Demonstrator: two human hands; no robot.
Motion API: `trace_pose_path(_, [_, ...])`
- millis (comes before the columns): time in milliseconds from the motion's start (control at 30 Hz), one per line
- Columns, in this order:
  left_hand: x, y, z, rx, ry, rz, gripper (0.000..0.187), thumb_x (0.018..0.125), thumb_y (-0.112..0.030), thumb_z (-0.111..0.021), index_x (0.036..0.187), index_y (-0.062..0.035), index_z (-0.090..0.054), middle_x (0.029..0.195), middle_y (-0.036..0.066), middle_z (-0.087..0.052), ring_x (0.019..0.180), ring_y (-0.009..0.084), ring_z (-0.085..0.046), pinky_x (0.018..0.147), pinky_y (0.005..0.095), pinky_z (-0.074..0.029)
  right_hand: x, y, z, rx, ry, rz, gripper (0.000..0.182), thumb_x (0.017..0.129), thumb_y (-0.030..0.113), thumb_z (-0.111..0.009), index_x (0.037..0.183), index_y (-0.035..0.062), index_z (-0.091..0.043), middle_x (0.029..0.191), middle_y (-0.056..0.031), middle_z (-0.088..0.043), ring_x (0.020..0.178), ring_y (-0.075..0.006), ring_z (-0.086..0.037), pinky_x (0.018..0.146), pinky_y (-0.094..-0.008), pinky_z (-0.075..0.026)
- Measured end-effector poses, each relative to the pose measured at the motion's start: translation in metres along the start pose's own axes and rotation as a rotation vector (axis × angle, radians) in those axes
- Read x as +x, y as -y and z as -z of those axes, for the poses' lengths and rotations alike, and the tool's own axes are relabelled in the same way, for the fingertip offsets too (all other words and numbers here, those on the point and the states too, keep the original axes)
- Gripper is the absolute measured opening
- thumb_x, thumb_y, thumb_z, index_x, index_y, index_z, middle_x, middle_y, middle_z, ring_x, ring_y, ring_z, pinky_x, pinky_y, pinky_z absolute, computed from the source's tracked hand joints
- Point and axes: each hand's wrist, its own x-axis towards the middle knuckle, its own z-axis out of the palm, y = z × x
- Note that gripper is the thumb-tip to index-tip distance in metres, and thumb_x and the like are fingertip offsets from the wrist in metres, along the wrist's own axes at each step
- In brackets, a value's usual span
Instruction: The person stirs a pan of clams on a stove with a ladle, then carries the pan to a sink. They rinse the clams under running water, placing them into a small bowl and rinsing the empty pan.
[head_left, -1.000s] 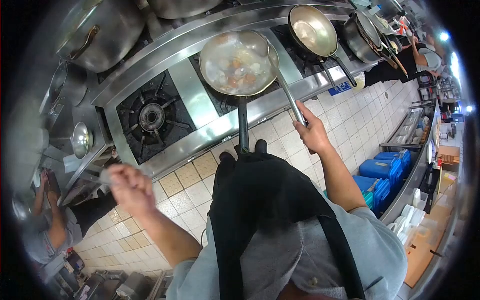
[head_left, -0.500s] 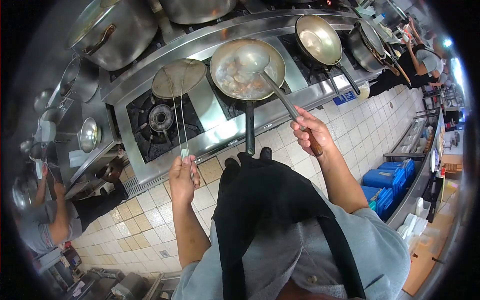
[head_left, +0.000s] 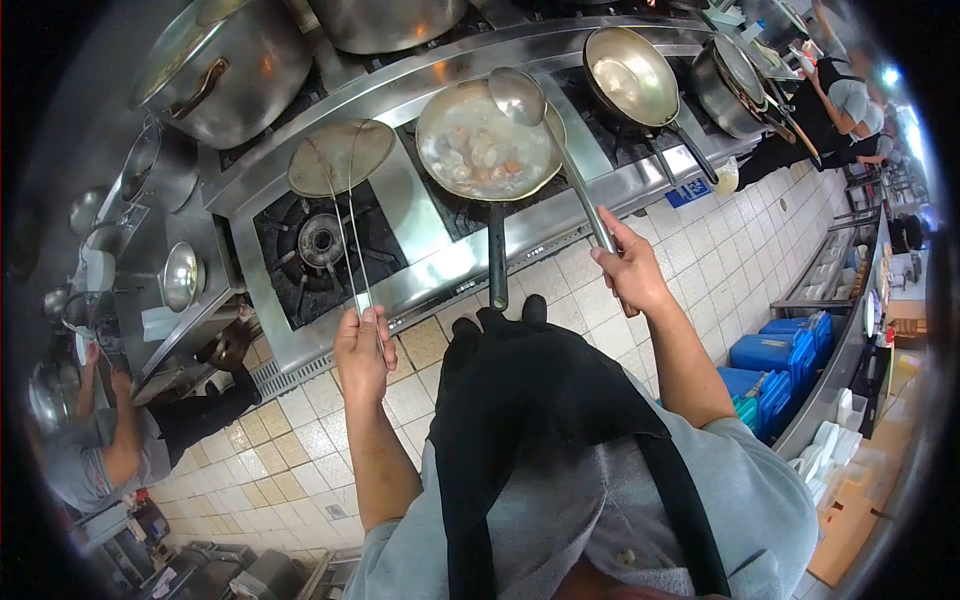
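My left hand (head_left: 362,350) is closed around the double-wire handle of a round skimmer (head_left: 322,165), whose flat disc hangs over the bare burner (head_left: 321,241). In my right hand (head_left: 636,265) is a metal ladle (head_left: 517,96); the thumb and fingers wrap its handle. The ladle's bowl is at the upper right rim of a frying pan (head_left: 497,255). Cloudy liquid with pale and orange-brown food pieces (head_left: 485,148) fills the pan, which stands on the stove with its black handle toward me.
Another frying pan (head_left: 632,75) and a stacked pot (head_left: 730,95) stand on the right burners. Large stockpots (head_left: 235,85) are behind. A metal bowl (head_left: 181,277) lies at left. Blue bins (head_left: 775,350) stand at right. One person (head_left: 105,455) works on the left, others at far right.
The ladle's bowl has moved from over the pan's middle to its upper right rim, uncovering the food. My right hand has turned slightly. The skimmer has shifted a little left.
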Motion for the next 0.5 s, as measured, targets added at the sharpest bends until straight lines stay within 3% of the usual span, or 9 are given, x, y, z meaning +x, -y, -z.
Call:
trace_pose_path(167, [-0.002,-0.005,-0.005,0.020,0.019,0.016,0.020,0.099,-0.022,-0.048,0.100,-0.0031,-0.055,0.066,0.000,-0.049,0.042,0.0083,-0.041,0.035,0.0235,-0.031,0.013,-0.011,-0.004,-0.098,-0.042,0.025,0.064,0.088,0.006,-0.062,0.148,0.0078,-0.037,0.068,-0.0005,-0.051,0.049,-0.0098,-0.048,0.042,-0.0269,-0.041])
trace_pose_path(267, [-0.001,-0.002,-0.003,0.033,0.032,-0.005,0.020,0.099,-0.022,-0.048,0.100,-0.0028,-0.055,0.066,0.000,-0.049,0.042,0.0083,-0.041,0.035,0.0237,-0.031,0.017,-0.009,-0.009,0.108,0.046,-0.077,0.064,0.088,0.004,-0.061,0.148,0.0061,-0.036,0.070,-0.0015,-0.053,0.050,-0.0097,-0.049,0.042,-0.0265,-0.040])
trace_pose_path(333, [-0.002,-0.002,-0.004,0.022,0.035,-0.015,0.020,0.099,-0.022,-0.048,0.100,-0.0027,-0.055,0.066,0.000,-0.049,0.042,0.0083,-0.041,0.035,0.0237,-0.031,0.024,-0.017,-0.013,0.448,0.144,-0.113,0.063,0.089,0.005,-0.060,0.147,0.0056,-0.036,0.074,-0.0027,-0.055,0.050,-0.0097,-0.049,0.041,-0.0255,-0.040])
trace_pose_path(500, [-0.002,0.000,-0.003,0.006,0.046,-0.002,0.021,0.099,-0.022,-0.048,0.100,-0.0022,-0.055,0.067,0.000,-0.049,0.041,0.0083,-0.040,0.035,0.0238,-0.031,0.028,-0.011,-0.013,0.767,0.195,-0.172,0.059,0.091,0.007,-0.057,0.145,0.0075,-0.035,0.078,-0.0059,-0.056,0.049,-0.0088,-0.047,0.037,-0.0217,-0.038])
